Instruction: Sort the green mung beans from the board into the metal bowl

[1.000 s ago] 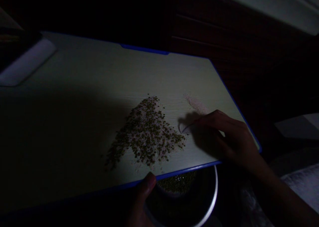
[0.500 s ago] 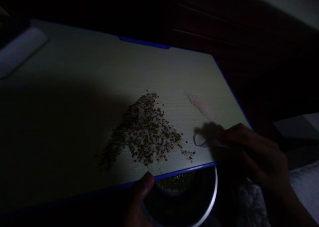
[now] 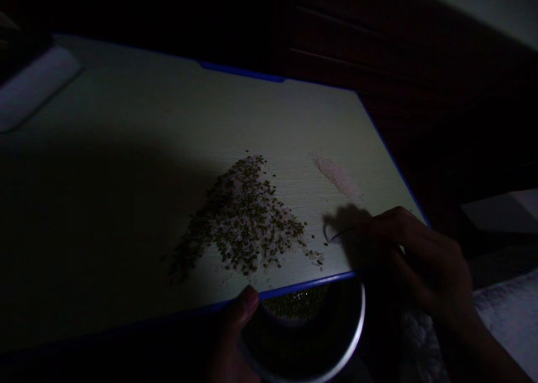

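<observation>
Dim light falls across a pale rectangular board with blue edging [image 3: 294, 131]. Nearest, below its front edge, sits a round dark bowl with a shiny silvery rim [image 3: 362, 310], holding small green beans [image 3: 300, 304]. Beside it, the left hand [image 3: 237, 338] has its thumb at the blue edge; its fingers are hidden, so its grip cannot be told. The right hand [image 3: 424, 254] pinches a thin, slightly curved tool [image 3: 342, 234] between thumb and fingers, its tip near a few stray beans and pale grains. Left of the tip, dull green beans lie mixed with whitish grains in a loose, spreading heap [image 3: 247, 220]. Farther back are a narrow pinkish-white strip of fine grains [image 3: 336, 176], a whitish flat-sided object [image 3: 37, 86] at far left, and dark reddish-brown panelling [image 3: 336, 52].
</observation>
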Demonstrator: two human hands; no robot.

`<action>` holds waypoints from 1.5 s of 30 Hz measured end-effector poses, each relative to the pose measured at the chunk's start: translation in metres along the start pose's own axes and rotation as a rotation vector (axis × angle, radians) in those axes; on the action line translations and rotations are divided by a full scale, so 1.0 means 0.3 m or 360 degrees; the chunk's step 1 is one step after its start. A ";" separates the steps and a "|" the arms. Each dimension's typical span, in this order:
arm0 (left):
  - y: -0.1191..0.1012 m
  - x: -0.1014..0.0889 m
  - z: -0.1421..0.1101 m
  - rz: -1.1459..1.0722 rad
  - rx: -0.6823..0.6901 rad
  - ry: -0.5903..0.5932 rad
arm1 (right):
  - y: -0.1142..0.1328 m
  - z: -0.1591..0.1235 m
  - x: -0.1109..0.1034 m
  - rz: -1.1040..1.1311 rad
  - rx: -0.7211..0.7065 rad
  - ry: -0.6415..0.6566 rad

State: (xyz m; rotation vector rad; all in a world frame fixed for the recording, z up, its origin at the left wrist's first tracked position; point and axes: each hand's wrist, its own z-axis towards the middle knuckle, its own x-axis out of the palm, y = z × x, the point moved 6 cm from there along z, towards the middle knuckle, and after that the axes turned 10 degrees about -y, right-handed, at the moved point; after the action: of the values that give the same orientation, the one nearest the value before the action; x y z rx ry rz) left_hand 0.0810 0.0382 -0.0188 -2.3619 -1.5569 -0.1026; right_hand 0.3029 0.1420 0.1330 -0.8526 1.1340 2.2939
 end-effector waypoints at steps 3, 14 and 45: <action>-0.001 -0.004 0.005 0.0045 0.0016 0.0010 | 0.005 0.012 0.001 0.0018 -0.0017 -0.0018; 0.014 -0.019 0.032 0.0141 -0.0042 0.0101 | 0.011 -0.005 0.007 0.0113 0.0020 0.0081; 0.002 -0.013 0.016 0.0032 -0.0053 0.0083 | 0.041 0.012 0.058 0.0253 -0.0143 0.0143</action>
State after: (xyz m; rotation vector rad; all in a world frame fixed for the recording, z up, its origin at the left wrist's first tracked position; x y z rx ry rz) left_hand 0.0794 0.0359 -0.0245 -2.3800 -1.5187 -0.1856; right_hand 0.2818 0.1399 0.1294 -0.9382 1.1829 2.4747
